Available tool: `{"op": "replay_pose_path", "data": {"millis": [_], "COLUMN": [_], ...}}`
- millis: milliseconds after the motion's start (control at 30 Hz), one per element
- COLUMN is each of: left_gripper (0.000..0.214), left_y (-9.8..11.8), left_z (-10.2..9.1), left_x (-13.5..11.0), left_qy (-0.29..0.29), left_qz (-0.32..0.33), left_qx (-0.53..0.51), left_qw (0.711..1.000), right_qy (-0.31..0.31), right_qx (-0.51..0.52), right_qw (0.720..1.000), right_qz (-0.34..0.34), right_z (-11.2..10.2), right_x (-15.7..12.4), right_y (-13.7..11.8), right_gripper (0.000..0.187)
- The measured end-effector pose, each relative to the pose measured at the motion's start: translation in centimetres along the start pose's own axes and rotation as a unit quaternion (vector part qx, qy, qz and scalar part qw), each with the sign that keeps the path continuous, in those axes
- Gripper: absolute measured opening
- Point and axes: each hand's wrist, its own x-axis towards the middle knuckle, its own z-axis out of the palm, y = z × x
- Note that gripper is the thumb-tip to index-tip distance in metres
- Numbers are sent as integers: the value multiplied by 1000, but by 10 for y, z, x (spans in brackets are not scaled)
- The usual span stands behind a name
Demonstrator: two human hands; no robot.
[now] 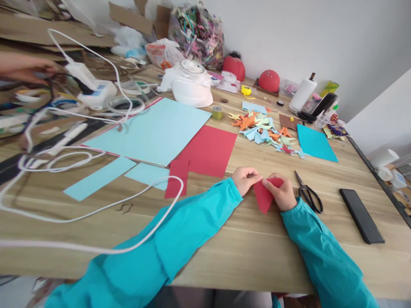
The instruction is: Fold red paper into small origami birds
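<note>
Between my hands, above the table's front part, is a small folded piece of red paper (263,199) that tapers to a point at the bottom. My left hand (245,179) pinches its upper left corner between thumb and fingers. Gripping the upper right side, my right hand (281,191) has its thumb pressed on the paper near the left fingertips. Black-handled scissors (308,194) lie just right of my right hand. Behind, a loose pile of folded paper cranes (263,130) in orange, blue, green and red rests on the table.
Red sheets (212,149) and a large light blue sheet (154,128) lie left of centre. A white cable (128,207) loops over the left side and my left sleeve. A black phone (361,216) lies at right. Another person's hand (28,68) is by the power strip (99,94).
</note>
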Motion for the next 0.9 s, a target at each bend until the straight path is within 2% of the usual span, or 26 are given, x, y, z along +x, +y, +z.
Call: {"op": "replay_pose_path", "data": {"millis": [233,367,467,533,633,767,900], "left_gripper": [44,39,37,38,39,40,37], "left_y": [0,1,4,6,8,6,5], "left_z": [2,2,1,0,1,2,1], "left_x": [0,0,-1,-1,-2,-1,1], "left_qy": [-11,-26,-8,-11,-30,-30,-20], "left_qz": [-50,-20,21,18,-19,-75,-79], "left_qx": [-118,-45,2,-4,-59,-186,-192], "left_qw": [992,998,1000,1000,998,979,978], "right_qy": [10,31,15,0,-4,24,36], "right_qx": [11,43,56,61,83,107,116], "right_qw": [1000,999,998,998,996,994,992], "right_qz": [-18,-7,-3,-9,-6,4,19], "right_z": [0,0,0,-1,-1,0,0], "right_x": [0,1,1,1,1,2,3], "right_y": [2,7,8,8,9,12,13], "right_gripper": [25,25,23,22,21,23,26]}}
